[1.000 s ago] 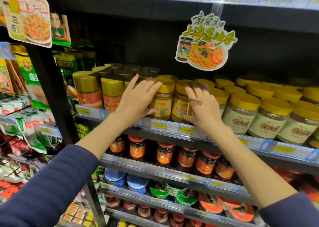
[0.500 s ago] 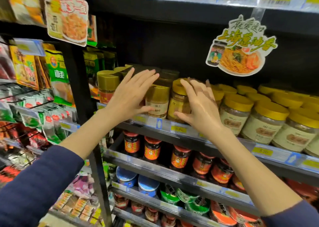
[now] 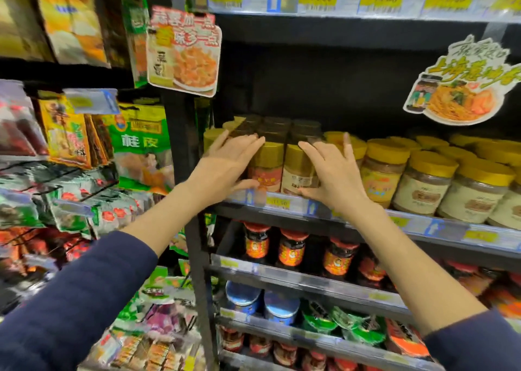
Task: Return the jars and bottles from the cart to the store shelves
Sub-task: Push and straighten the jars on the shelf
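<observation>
1. Head view looks at a store shelf whose front rail carries yellow price labels, and both hands are raised to it.
2. Two gold-lidded jars stand side by side at the front edge of this shelf, near its left end: a red-label jar and, touching it on the right, a beige-label jar.
3. The left hand lies against the left side of the red-label jar. Its fingers are straight and spread, reaching up to lid height, and its thumb points along the jar's base just above the rail.
4. The right hand mirrors it against the right side of the beige-label jar, fingers straight and loose, thumb low by the rail. Neither hand curls around a jar; the pair sits between the two flat palms.
5. Dark-lidded jars are packed in rows directly behind the pair.
6. To the right, yellow-lidded jars with pale labels fill the rest of the shelf, the nearest just beside the right hand.
7. On the shelf below stand red-capped sauce bottles, and lower down blue-lidded tubs.
8. A noodle sign hangs from the shelf above on the right. A green packet hangs in the rack to the left of the black upright.
9. Dark blue sleeves cover both forearms short of the wrists.
</observation>
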The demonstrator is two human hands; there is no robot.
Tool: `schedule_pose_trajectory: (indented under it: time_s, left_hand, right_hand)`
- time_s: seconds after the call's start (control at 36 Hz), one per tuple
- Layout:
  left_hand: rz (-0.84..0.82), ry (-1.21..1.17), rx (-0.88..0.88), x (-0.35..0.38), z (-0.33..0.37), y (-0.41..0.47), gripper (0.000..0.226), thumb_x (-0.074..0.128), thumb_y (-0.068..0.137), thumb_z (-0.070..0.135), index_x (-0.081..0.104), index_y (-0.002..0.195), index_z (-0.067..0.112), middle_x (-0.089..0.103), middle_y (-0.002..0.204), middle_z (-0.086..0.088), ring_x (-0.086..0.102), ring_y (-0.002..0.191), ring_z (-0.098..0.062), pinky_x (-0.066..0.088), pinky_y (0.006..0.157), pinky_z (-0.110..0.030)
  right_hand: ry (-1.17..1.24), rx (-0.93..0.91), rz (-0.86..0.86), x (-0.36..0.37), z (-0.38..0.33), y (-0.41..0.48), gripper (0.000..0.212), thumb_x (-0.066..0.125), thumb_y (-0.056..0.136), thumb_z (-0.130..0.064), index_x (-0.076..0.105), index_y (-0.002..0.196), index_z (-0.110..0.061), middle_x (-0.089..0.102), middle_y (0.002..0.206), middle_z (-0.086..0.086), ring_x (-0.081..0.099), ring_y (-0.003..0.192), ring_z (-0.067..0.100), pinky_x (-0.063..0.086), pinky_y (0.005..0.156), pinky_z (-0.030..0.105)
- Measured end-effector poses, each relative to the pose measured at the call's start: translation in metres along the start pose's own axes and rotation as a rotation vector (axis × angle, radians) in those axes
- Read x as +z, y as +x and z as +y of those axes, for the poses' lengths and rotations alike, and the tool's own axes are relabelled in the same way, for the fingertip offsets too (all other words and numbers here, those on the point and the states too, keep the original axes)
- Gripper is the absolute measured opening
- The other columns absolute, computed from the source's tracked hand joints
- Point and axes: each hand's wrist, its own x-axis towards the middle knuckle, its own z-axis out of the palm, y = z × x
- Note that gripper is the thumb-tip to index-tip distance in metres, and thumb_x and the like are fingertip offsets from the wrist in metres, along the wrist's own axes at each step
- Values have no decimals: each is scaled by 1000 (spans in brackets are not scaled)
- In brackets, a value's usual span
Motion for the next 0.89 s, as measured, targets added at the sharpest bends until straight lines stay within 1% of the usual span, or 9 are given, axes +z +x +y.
schedule_pose_trajectory:
  time_s: [0.06, 0.17, 0.31, 0.39, 0.53, 0.67, 0.75, 0.81, 0.89]
  left_hand:
    - [14, -26, -5, 1, -1, 1, 81, 60, 84, 46, 23, 147, 10, 35, 149, -13, 31, 138, -27, 8, 116, -45]
    - [-14, 4, -36, 5, 4, 9, 92, 66, 78, 49, 19, 147, 12, 31, 151, -8, 27, 140, -23, 2, 117, -42]
    - [-55, 14, -123, 9, 7, 23, 95, 68, 73, 55, 19, 146, 17, 30, 152, -2, 27, 141, -19, 2, 117, -40]
    - [-59, 18, -147, 11, 7, 25, 95, 69, 72, 55, 21, 145, 18, 31, 152, -1, 27, 141, -18, 0, 117, -39]
    - [-71, 32, -161, 10, 10, 24, 94, 68, 74, 52, 20, 146, 17, 30, 153, -2, 25, 141, -19, 1, 117, -40]
    - [-68, 46, -150, 8, 12, 23, 93, 68, 76, 51, 19, 146, 15, 29, 153, -3, 25, 141, -20, 2, 117, -43]
    - [-77, 65, -122, 4, 12, 21, 92, 63, 79, 52, 14, 147, 13, 25, 154, -5, 22, 143, -22, 1, 117, -44]
    - [-43, 78, -85, 3, 11, 14, 90, 61, 82, 51, 14, 147, 11, 24, 154, -9, 22, 143, -24, 1, 117, -48]
    - [64, 70, -21, 3, 11, 1, 82, 65, 81, 43, 27, 144, 7, 36, 148, -15, 32, 138, -29, 11, 116, -52]
  right_hand:
    - [-24, -2, -16, -2, -1, 2, 90, 85, 57, -37, 48, 133, -7, 59, 120, 17, 56, 113, 35, 3, 109, 53]
    - [-50, 19, -54, -4, -1, 2, 90, 83, 60, -40, 44, 135, -8, 57, 126, 15, 53, 118, 34, 0, 111, 50]
    - [-81, 37, -64, -3, -3, 5, 89, 82, 61, -41, 44, 134, -9, 56, 127, 14, 50, 122, 33, 0, 113, 49]
    - [-108, 41, -78, -4, -4, 8, 88, 79, 64, -44, 41, 136, -10, 53, 132, 14, 46, 128, 31, -5, 113, 47]
    - [-171, 55, -93, -2, -4, 7, 87, 77, 65, -48, 40, 136, -12, 54, 132, 13, 47, 127, 31, -5, 112, 48]
    - [-191, 61, -134, -3, -7, 7, 88, 73, 70, -48, 33, 139, -13, 46, 139, 14, 37, 135, 30, -8, 112, 49]
    - [-177, 81, -159, -7, -10, 6, 93, 71, 73, -47, 23, 145, -14, 33, 149, 15, 25, 141, 29, -4, 114, 51]
    - [-152, 86, -141, -10, -11, 0, 94, 71, 75, -44, 19, 147, -14, 27, 152, 15, 21, 143, 30, 1, 115, 52]
    - [-108, 84, -71, -12, -10, -16, 83, 69, 78, -35, 26, 145, -11, 31, 150, 17, 26, 140, 32, 9, 115, 52]
